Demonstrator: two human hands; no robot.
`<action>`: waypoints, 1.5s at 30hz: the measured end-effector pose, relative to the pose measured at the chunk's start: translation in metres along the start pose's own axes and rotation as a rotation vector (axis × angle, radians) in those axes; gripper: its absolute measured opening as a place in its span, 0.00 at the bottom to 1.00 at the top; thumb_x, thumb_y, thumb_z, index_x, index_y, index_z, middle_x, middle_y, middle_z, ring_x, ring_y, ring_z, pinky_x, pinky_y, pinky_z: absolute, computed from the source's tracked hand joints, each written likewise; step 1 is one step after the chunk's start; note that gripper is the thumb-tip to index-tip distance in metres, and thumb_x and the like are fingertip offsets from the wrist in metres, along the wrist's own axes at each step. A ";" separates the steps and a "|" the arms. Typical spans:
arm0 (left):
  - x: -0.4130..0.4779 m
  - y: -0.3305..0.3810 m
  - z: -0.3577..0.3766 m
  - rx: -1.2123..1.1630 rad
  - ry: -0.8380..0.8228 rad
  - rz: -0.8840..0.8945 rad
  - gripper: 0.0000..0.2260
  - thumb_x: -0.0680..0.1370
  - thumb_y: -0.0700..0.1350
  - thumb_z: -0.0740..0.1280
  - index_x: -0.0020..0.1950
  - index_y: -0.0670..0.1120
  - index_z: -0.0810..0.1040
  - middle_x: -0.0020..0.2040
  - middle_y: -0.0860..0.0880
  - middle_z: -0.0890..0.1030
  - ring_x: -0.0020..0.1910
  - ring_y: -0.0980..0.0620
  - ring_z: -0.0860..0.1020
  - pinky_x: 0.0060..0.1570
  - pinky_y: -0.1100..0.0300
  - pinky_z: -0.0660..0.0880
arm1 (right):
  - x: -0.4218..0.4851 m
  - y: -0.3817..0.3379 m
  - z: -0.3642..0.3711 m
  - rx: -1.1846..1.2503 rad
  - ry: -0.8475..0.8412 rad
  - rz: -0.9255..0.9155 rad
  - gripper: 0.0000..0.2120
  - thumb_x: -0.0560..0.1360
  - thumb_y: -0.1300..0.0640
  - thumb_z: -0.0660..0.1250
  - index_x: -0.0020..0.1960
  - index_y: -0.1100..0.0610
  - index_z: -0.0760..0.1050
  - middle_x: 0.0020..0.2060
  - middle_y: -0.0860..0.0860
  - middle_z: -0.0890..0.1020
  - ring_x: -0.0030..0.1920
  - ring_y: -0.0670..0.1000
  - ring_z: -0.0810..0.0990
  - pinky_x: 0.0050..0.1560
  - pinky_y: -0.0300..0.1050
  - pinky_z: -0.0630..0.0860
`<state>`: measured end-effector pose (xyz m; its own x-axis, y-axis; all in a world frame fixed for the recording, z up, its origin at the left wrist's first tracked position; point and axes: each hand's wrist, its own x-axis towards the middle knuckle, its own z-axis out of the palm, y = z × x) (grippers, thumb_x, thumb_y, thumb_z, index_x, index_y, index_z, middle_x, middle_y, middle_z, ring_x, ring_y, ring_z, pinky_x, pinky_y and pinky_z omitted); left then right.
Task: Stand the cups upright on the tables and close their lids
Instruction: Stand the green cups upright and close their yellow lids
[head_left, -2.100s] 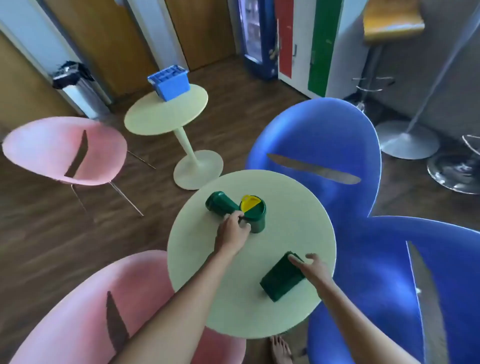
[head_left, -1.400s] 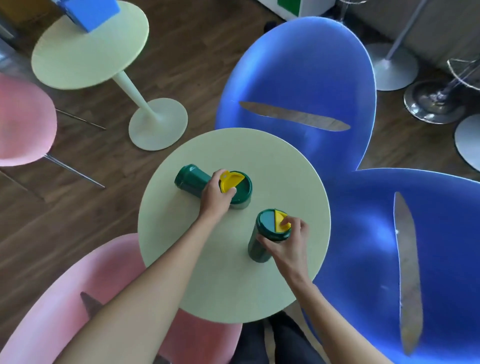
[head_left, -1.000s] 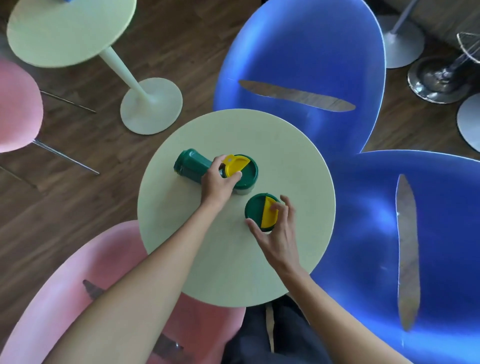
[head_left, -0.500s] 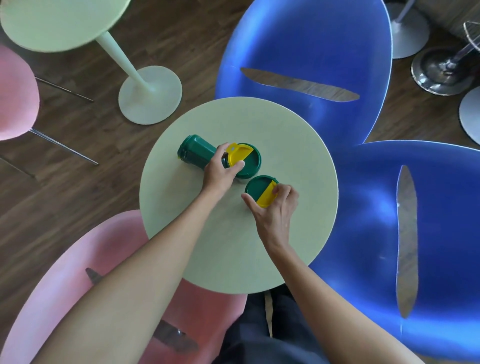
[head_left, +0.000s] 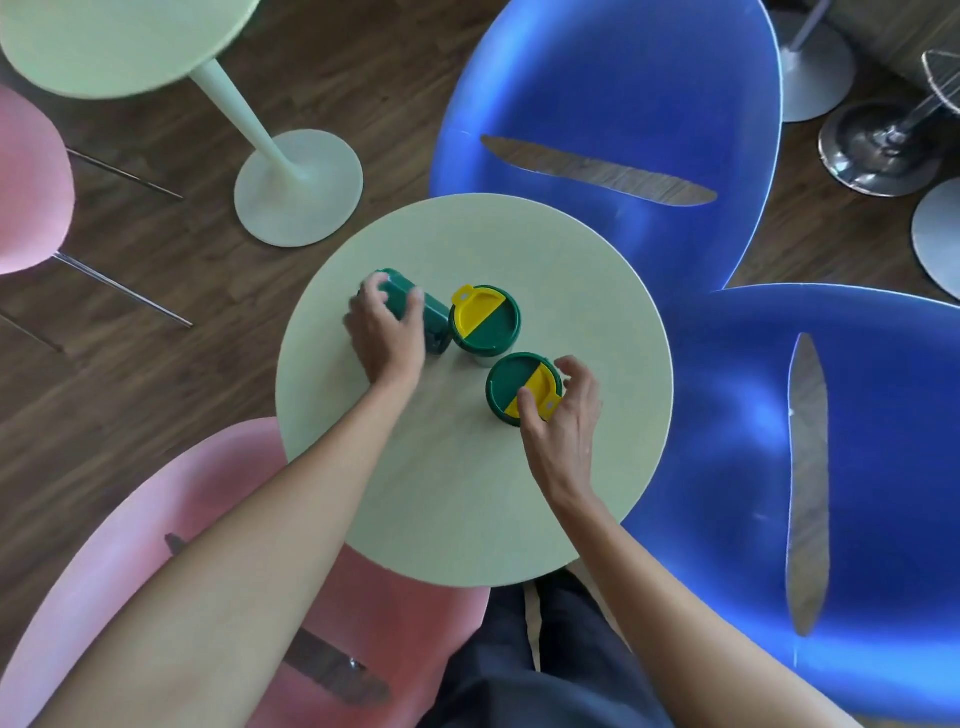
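Note:
Three dark green cups with green-and-yellow lids are on the round pale green table (head_left: 467, 493). The left cup (head_left: 421, 309) lies on its side, and my left hand (head_left: 384, 332) is wrapped over its base end. The middle cup (head_left: 485, 319) stands upright with its yellow flap lying flat. The right cup (head_left: 522, 387) also stands upright with its flap down. My right hand (head_left: 563, 415) hovers at its near right rim with fingers spread; the thumb tip lies over the yellow flap.
Two blue shell chairs (head_left: 613, 93) (head_left: 857, 467) crowd the table's far and right sides. A pink chair (head_left: 130, 597) sits at the near left. A second green table (head_left: 104, 47) with its pedestal base (head_left: 298, 187) stands at the far left. Chrome stool bases (head_left: 878, 150) are at the far right.
My left hand left the middle cup's lid, now flat, and moved left onto the lying cup. My right hand drew back from the right cup's lid and spread its fingers.

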<state>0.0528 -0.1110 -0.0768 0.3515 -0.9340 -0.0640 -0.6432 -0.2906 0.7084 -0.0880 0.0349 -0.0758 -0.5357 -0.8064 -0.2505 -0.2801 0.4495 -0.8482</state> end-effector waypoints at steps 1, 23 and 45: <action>0.010 -0.003 -0.003 0.045 0.055 -0.082 0.22 0.76 0.56 0.66 0.66 0.45 0.72 0.62 0.42 0.75 0.61 0.40 0.71 0.57 0.48 0.70 | 0.004 0.000 -0.002 0.007 -0.027 0.013 0.22 0.75 0.53 0.67 0.67 0.52 0.66 0.62 0.49 0.72 0.58 0.49 0.68 0.55 0.44 0.69; -0.015 -0.022 -0.005 -0.289 -0.041 -0.123 0.29 0.65 0.43 0.79 0.58 0.44 0.65 0.58 0.45 0.69 0.52 0.49 0.70 0.45 0.67 0.66 | 0.023 0.011 -0.009 0.152 -0.196 0.137 0.22 0.71 0.51 0.70 0.63 0.49 0.71 0.60 0.52 0.74 0.61 0.52 0.74 0.60 0.58 0.77; -0.054 -0.045 -0.042 -0.186 -0.225 -0.040 0.22 0.70 0.47 0.76 0.62 0.47 0.78 0.53 0.53 0.80 0.55 0.52 0.77 0.55 0.59 0.74 | 0.016 0.004 -0.019 0.254 -0.248 0.230 0.20 0.73 0.53 0.72 0.63 0.49 0.71 0.57 0.52 0.78 0.51 0.53 0.82 0.40 0.40 0.74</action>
<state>0.0912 -0.0383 -0.0756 0.2009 -0.9513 -0.2336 -0.4893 -0.3041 0.8174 -0.1125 0.0313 -0.0746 -0.3450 -0.7780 -0.5250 0.0464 0.5445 -0.8375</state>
